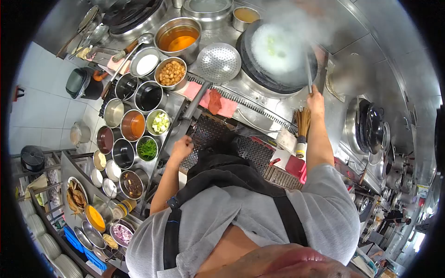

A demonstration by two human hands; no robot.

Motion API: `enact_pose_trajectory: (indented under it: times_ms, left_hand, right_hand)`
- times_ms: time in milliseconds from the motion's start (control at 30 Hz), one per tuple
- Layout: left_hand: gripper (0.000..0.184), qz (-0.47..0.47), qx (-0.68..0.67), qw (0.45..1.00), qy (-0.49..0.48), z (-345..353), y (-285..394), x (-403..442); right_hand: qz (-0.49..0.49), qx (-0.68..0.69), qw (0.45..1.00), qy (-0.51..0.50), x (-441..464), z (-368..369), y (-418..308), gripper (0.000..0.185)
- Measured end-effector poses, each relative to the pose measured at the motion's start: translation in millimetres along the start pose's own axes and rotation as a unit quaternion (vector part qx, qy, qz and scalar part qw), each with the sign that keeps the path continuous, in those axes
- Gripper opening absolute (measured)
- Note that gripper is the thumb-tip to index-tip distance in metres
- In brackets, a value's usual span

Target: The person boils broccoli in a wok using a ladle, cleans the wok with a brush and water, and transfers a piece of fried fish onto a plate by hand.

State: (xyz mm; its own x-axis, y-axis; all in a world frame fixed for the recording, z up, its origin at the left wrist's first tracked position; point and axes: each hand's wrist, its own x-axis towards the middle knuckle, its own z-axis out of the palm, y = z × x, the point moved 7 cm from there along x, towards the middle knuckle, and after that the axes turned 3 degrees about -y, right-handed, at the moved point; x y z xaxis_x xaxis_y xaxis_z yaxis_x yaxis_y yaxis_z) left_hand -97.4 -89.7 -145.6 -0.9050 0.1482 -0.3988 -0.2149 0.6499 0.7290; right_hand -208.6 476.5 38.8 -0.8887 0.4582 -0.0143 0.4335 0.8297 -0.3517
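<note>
My right hand [316,101] is wrapped round a long metal handle [309,72] that reaches into a steaming wok [245,46] on the stove; the far end of the tool is lost in steam. Green pieces [273,45] show in the pale, bubbling contents of the wok. My left hand [183,147] is closed in a loose fist near my waist, with nothing visible in it. It is just below the handle of a perforated strainer [219,62], which rests across the counter beside the wok, and to the right of a pot of chopped green herbs [147,148].
Several metal pots stand on the left, among them orange sauce [180,42], fried cubes [171,73] and dark liquid [149,96]. A bamboo brush [302,127] stands below my right wrist. Another wok [371,127] is on the right. A bin [83,83] stands at far left.
</note>
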Motion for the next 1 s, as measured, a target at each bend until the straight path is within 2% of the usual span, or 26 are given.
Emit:
enact_pose_trajectory:
  times_ms: [67, 167, 233, 267, 300, 367, 400, 433, 500, 533, 633, 700, 767, 800, 833, 900, 933, 967, 1000]
  left_hand:
    - [0.023, -0.058, 0.017, 0.998, -0.004, -6.5, -27.9, -10.7]
    - [0.023, -0.084, 0.007, 0.996, -0.005, -13.5, -38.2, -20.3]
    - [0.024, -0.096, 0.013, 0.995, -0.012, -14.7, -30.9, -16.6]
    - [0.025, -0.097, 0.013, 0.995, -0.016, -16.0, -19.3, -13.2]
    - [0.026, -0.098, 0.013, 0.995, -0.021, -16.3, -12.1, -9.2]
    - [0.028, -0.064, 0.026, 0.998, 0.003, -15.7, 4.1, 6.3]
    - [0.029, -0.051, 0.028, 0.998, 0.008, -17.2, 25.1, 12.7]
    - [0.030, -0.040, 0.032, 0.999, 0.013, -17.0, 44.8, 17.1]
    - [0.030, -0.048, -0.012, 0.998, 0.029, -13.5, 64.8, 27.3]
    - [0.029, -0.051, -0.062, 0.996, 0.047, -14.6, 73.3, 34.7]
    - [0.029, -0.038, -0.072, 0.995, 0.064, -7.8, 79.9, 59.9]
    - [0.029, -0.023, -0.027, 0.995, 0.090, -6.4, 91.7, 73.6]
    - [0.029, 0.021, 0.048, 0.978, 0.203, -13.3, 103.0, 86.4]
    - [0.030, 0.010, 0.099, 0.967, 0.233, -19.9, 116.6, 92.2]
    - [0.032, 0.007, 0.094, 0.965, 0.244, -22.3, 118.4, 104.9]
    - [0.047, -0.013, 0.089, 0.983, 0.161, -9.1, 112.5, 144.5]
    - [0.047, -0.014, 0.088, 0.983, 0.161, 3.4, 104.0, 166.8]
    - [0.053, -0.036, 0.166, 0.980, 0.109, 26.2, 87.8, 193.3]
    - [0.058, -0.059, 0.242, 0.967, 0.055, 42.1, 76.5, 206.1]
  right_hand:
    - [-0.001, -0.018, 1.000, 0.011, 10.6, 4.2, -4.9, 0.051]
    - [-0.015, -0.024, 0.999, 0.045, 33.8, 21.6, -4.1, 0.049]
    - [0.065, 0.192, 0.976, -0.076, 26.3, 46.5, -13.3, 0.048]
    - [0.061, 0.231, 0.967, -0.084, 18.9, 51.0, -21.9, 0.035]
    - [0.062, 0.236, 0.966, -0.084, 12.4, 52.0, -24.9, 0.035]
    - [0.054, 0.366, 0.914, -0.169, -0.2, 59.6, -36.1, 0.037]
    - [0.052, 0.407, 0.895, -0.175, -10.3, 52.5, -39.7, 0.045]
    - [0.054, 0.410, 0.893, -0.178, -19.8, 41.3, -34.9, 0.045]
    - [-0.043, 0.313, 0.937, -0.146, -37.3, 14.1, -28.5, 0.055]
    - [-0.030, 0.268, 0.948, -0.172, -44.1, 12.1, -9.9, 0.059]
    - [-0.055, 0.200, 0.963, -0.174, -84.8, -28.7, 26.1, 0.059]
    - [-0.033, 0.185, 0.966, -0.179, -111.5, -48.9, 49.2, 0.059]
    - [-0.013, 0.190, 0.964, -0.184, -128.0, -54.6, 71.5, 0.059]
    - [-0.038, 0.117, 0.977, -0.173, -131.6, -51.9, 83.1, 0.062]
    - [-0.062, 0.043, 0.984, -0.161, -131.0, -51.8, 90.9, 0.065]
    - [-0.052, 0.035, 0.983, -0.172, -112.6, -42.7, 95.6, 0.063]
    - [-0.098, 0.017, 0.987, -0.124, -97.2, -28.8, 99.1, 0.060]
    - [-0.146, 0.000, 0.987, -0.074, -81.1, -17.8, 97.7, 0.058]
    - [-0.148, 0.001, 0.986, -0.074, -63.0, -3.7, 97.8, 0.058]
